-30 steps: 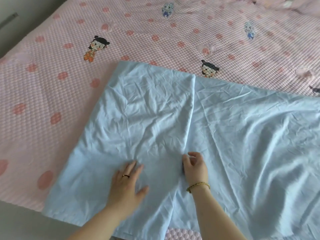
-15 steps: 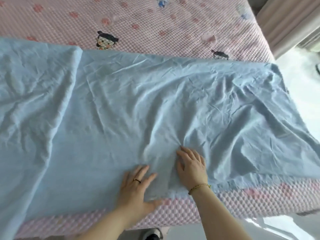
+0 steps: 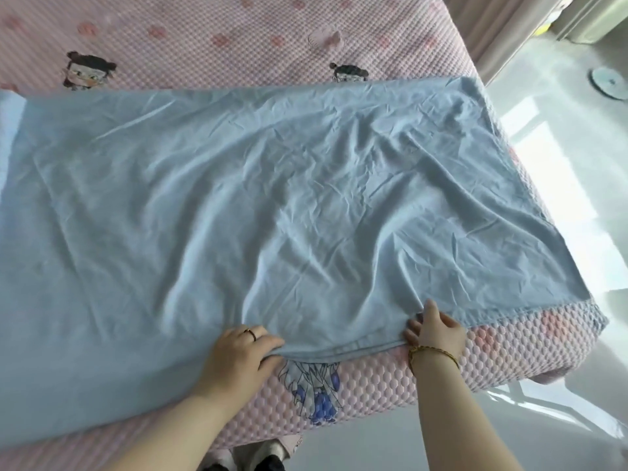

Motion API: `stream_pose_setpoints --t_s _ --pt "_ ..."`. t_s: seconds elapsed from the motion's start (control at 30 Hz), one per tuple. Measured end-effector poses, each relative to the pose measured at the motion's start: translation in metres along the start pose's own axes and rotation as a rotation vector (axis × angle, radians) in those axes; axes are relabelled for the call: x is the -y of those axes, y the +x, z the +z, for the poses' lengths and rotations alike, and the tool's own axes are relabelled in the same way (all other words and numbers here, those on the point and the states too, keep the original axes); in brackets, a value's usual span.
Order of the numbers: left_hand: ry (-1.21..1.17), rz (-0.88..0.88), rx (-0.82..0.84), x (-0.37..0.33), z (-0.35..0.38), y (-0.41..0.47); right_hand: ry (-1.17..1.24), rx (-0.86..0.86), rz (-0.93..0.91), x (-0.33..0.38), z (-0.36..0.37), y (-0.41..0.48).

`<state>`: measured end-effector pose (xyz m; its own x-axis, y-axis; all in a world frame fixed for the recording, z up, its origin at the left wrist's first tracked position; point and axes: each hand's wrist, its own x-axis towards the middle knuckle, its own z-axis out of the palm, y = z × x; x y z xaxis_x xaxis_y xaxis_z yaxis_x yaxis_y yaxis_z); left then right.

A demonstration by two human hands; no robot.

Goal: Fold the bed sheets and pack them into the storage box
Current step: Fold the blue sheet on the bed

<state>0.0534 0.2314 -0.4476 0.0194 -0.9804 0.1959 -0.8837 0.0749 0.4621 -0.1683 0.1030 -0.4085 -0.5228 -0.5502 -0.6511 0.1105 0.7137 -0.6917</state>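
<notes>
Fold step: light blue wrinkled bed sheet (image 3: 306, 198) spread over pink quilted bedspread (image 3: 238, 39). Curled left hand (image 3: 243, 351) and right hand (image 3: 436, 329) pinch near hem. Best lifted evenly, carried to far edge, corners matched.

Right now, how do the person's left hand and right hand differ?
The left hand wears a dark ring; the right hand has a gold bracelet at its wrist. The left hand's fingers curl round the near edge of the blue sheet; the right hand's fingers lie straighter, and it seems to pinch that edge farther right. Both hold the same edge, over the pink bed cover.
</notes>
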Motion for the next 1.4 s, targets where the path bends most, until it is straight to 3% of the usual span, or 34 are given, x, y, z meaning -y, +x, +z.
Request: stream_pose_setpoints --t_s 0.1,0.27,0.5,0.63,0.77,0.87,0.97,1.03,1.13,1.27,1.4 --pt "-0.099 -0.044 0.035 -0.002 -0.007 0.001 0.04 0.08 0.126 0.022 -0.002 0.014" --pt "-0.192 -0.07 0.066 -0.007 -0.019 -0.001 -0.12 -0.14 -0.201 0.031 -0.024 0.02" --pt "-0.193 0.037 0.222 -0.001 -0.019 0.01 0.069 0.015 0.01 0.018 -0.04 0.037" --pt "-0.12 0.065 0.349 0.0 -0.013 0.021 0.299 0.148 0.136 0.036 -0.044 0.055" --pt "-0.056 0.155 0.279 -0.031 0.009 0.046 0.544 0.152 0.229 0.053 -0.043 0.09" --pt "-0.086 0.11 0.183 -0.071 0.045 0.068 0.566 0.194 0.12 0.061 -0.049 0.104" --pt "-0.045 0.122 0.243 -0.127 0.088 0.1 0.624 0.232 0.157 0.07 -0.086 0.125" --pt "0.049 0.138 0.296 -0.161 0.109 0.122 0.563 0.245 0.192 0.083 -0.11 0.141" --pt "0.067 0.118 0.28 -0.191 0.131 0.147 0.262 0.181 0.088 0.106 -0.131 0.167" --pt "-0.148 0.078 0.315 -0.195 0.137 0.151 -0.053 -0.058 -0.131 0.125 -0.152 0.202" --pt "-0.348 0.033 0.391 -0.192 0.126 0.153 -0.211 -0.075 -0.138 0.119 -0.16 0.217"
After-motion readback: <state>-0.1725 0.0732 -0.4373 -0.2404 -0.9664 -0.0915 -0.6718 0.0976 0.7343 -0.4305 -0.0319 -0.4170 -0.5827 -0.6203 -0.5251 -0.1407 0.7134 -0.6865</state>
